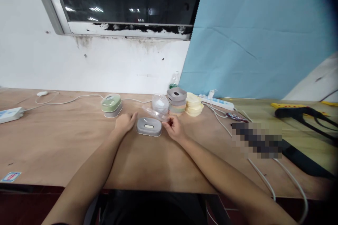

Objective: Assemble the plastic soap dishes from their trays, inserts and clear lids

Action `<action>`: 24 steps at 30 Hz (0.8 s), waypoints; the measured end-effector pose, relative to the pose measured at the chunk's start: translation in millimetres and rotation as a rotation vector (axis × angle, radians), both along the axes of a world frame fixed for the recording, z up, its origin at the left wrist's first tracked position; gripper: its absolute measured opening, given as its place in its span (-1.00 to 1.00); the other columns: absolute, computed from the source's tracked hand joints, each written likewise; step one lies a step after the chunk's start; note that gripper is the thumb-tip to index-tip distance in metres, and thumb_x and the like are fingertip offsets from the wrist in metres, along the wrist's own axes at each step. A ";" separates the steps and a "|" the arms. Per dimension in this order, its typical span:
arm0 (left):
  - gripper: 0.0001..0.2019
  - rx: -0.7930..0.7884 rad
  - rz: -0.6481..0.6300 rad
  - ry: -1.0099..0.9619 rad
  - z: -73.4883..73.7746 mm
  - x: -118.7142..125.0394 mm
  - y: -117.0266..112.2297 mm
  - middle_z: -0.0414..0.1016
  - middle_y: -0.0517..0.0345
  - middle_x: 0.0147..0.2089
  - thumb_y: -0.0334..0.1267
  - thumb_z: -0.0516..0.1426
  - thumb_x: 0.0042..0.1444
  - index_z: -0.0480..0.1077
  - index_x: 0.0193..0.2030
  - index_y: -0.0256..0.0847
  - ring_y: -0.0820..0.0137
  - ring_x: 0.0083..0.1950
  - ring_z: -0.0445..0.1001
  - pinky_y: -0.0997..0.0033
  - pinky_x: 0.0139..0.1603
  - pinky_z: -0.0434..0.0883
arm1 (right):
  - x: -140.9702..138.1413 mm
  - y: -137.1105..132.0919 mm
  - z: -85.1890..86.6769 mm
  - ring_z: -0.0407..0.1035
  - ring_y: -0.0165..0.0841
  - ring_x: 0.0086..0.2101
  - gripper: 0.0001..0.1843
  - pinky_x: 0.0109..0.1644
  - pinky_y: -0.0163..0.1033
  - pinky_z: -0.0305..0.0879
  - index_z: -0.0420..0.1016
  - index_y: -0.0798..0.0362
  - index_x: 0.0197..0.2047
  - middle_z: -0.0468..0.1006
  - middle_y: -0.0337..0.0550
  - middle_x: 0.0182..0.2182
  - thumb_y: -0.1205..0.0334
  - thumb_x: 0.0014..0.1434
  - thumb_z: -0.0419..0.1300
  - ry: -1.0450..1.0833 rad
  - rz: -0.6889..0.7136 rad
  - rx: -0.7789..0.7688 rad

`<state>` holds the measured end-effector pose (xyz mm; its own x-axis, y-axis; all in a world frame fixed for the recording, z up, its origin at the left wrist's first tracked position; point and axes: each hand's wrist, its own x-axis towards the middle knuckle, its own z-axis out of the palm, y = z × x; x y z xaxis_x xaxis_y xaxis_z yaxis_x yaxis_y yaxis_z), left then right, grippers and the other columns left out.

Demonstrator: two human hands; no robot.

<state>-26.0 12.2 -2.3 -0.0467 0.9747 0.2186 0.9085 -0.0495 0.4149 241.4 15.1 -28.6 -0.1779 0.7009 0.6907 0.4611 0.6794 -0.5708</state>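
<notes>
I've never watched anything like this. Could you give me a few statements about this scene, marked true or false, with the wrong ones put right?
1. A grey box lies on the table between the left hand and the right hand. True.
2. The green-topped box stands to the right of the tall stack. False: the green-topped box stands to the left of the tall stack.
3. The bottle stands behind the tall stack. True.
4. The right hand is well away from the clear plastic piece. False: the right hand is right at the clear plastic piece.
5. The cream stack is just to the right of the tall stack. True.
</notes>
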 end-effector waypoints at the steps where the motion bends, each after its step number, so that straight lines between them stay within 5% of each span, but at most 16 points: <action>1: -0.41 0.096 -0.013 -0.062 0.7 -0.1 -0.6 0.56 -0.08 -0.26 0.13 -0.23 0.27 0.50 -0.21 -0.22 0.17 -0.18 0.51 0.34 -0.24 0.32 | -2.4 -3.0 -2.3 0.30 -0.40 -0.51 -0.68 -0.39 -0.29 0.23 0.27 0.01 -0.22 0.40 -0.26 -0.51 -0.08 0.18 0.12 0.061 0.033 -0.040; 5: -0.49 0.361 -0.196 -0.292 2.4 8.6 -5.1 0.55 0.04 -0.14 -0.02 -0.20 0.33 0.24 0.25 -0.23 0.31 -0.10 0.49 0.39 -0.07 0.33 | -19.2 -6.0 -1.5 0.25 -0.47 -0.62 -0.67 -0.55 -0.35 0.18 0.19 -0.01 -0.24 0.38 -0.31 -0.51 -0.12 0.25 0.02 0.327 0.200 -0.272; 8: -0.49 0.437 -0.268 -0.333 2.4 18.5 -7.3 0.52 0.00 -0.03 -0.04 -0.13 0.31 0.20 0.29 -0.26 0.32 -0.07 0.48 0.38 -0.02 0.34 | -27.0 -4.9 2.3 0.25 -0.49 -0.65 -0.62 -0.60 -0.38 0.14 0.17 -0.02 -0.27 0.38 -0.35 -0.53 -0.19 0.21 0.02 0.434 0.291 -0.419; 13: -0.57 0.377 -0.211 -0.356 2.6 21.8 -6.6 0.57 0.06 -0.25 0.00 -0.06 0.26 0.50 -0.11 -0.27 0.34 -0.25 0.48 0.44 -0.21 0.34 | -21.0 -2.6 4.1 0.18 -0.52 -0.70 -0.54 -0.63 -0.40 0.07 0.21 0.01 -0.40 0.38 -0.35 -0.61 -0.25 0.17 0.05 0.388 0.250 -0.510; 16: -0.52 0.284 -0.158 -0.279 2.2 17.1 -5.7 0.52 0.11 -0.44 0.03 -0.09 0.26 0.50 -0.36 -0.27 0.37 -0.37 0.44 0.48 -0.36 0.27 | -15.4 0.5 3.7 0.15 -0.51 -0.70 -0.48 -0.61 -0.39 0.06 0.25 0.03 -0.50 0.34 -0.33 -0.69 -0.27 0.17 0.03 0.260 0.160 -0.528; 24: -0.46 0.122 -0.141 -0.016 -5.4 5.2 0.7 0.49 0.09 -0.44 0.04 -0.20 0.29 0.40 -0.48 -0.20 0.36 -0.39 0.40 0.43 -0.42 0.12 | -12.0 6.0 1.7 0.20 -0.45 -0.66 -0.33 -0.53 -0.35 0.05 0.21 0.05 -0.68 0.26 -0.28 -0.78 -0.31 0.20 -0.10 -0.137 0.065 -0.603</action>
<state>-20.8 12.9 -7.7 0.0843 0.9381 0.3359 0.8822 -0.2270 0.4126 229.4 21.1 -27.0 -0.2924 0.9453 0.1448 0.5255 0.2853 -0.8015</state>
